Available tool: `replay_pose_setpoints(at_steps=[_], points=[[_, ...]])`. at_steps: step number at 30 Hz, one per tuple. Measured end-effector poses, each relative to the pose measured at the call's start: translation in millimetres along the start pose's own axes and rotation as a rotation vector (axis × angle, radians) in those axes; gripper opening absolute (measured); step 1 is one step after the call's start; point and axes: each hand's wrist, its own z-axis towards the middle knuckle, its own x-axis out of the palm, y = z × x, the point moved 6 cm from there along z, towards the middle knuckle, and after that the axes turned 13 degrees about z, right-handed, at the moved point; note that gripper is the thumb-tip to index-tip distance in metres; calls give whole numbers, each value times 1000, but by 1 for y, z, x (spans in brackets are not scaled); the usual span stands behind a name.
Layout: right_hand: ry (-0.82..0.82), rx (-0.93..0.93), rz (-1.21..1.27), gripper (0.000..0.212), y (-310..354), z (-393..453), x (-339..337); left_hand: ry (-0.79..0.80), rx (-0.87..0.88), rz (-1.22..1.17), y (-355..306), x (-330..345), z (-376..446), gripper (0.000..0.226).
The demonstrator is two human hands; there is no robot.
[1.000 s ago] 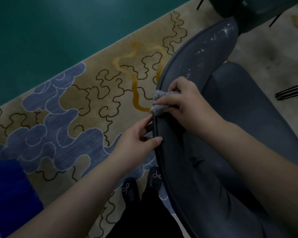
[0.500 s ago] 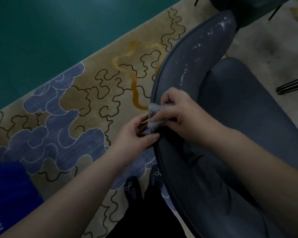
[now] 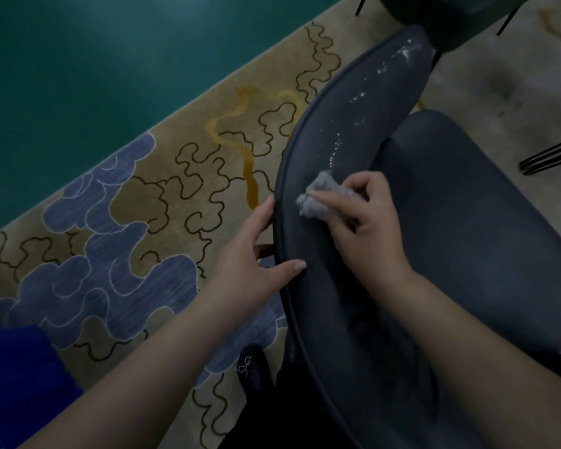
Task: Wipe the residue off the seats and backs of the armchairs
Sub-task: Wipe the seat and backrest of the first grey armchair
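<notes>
Right grip (image 3: 366,218) clutches a grey cloth (image 3: 318,199) against the armchair back (image 3: 347,134); left grip (image 3: 256,254) seemingly clasps its rim.

Dim, bluish, soft picture, wide-angle bending at the edges.
</notes>
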Motion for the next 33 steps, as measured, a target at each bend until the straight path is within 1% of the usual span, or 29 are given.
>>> replay_pose_setpoints(at_steps=[2, 4, 8, 10, 12, 14, 16, 17, 19, 21, 23, 25, 27, 30, 33], points=[[-148, 96, 54, 33, -17, 20, -9, -13, -4, 93, -6, 0, 7, 92], [-198, 137, 98, 33, -25, 23, -9, -36, -3, 182, -11, -1, 17, 94], [-91, 36, 136, 34, -13, -5, -2, -50, 44, 303, -21, -3, 37, 100], [-58, -1, 126, 32, -14, 9, -3, -48, 53, 348, -23, -4, 45, 102], [-88, -6, 70, 30, -22, 37, -7, -39, 47, 376, -24, -3, 50, 103], [-174, 94, 99, 31, -35, 57, -14, -26, 44, 394, -26, -4, 53, 104], [-202, 137, 147, 34, -40, 54, -15, -9, 47, 421, -26, -5, 57, 107], [-179, 120, 153, 35, -37, 45, -13, 0, 52, 430, -27, -6, 58, 108], [-76, 51, 151, 37, -24, 28, -4, 13, 67, 428, -28, -7, 60, 109], [5, -15, 123, 36, -17, 34, 1, 25, 70, 414, -28, -7, 63, 110], [-20, -19, 48, 33, -20, 58, -3, 45, 70, 402, -30, -6, 67, 111], [-115, 68, 33, 31, -32, 79, -10, 57, 78, 394, -31, -8, 73, 110], [-177, 110, 49, 32, -37, 75, -14, 61, 88, 397, -33, -9, 79, 109], [-153, 76, 68, 35, -28, 45, -7, 95, 108, 385, -36, -12, 90, 110], [-107, 54, 58, 34, -29, 58, -3, 123, 126, 371, -37, -14, 101, 110]])
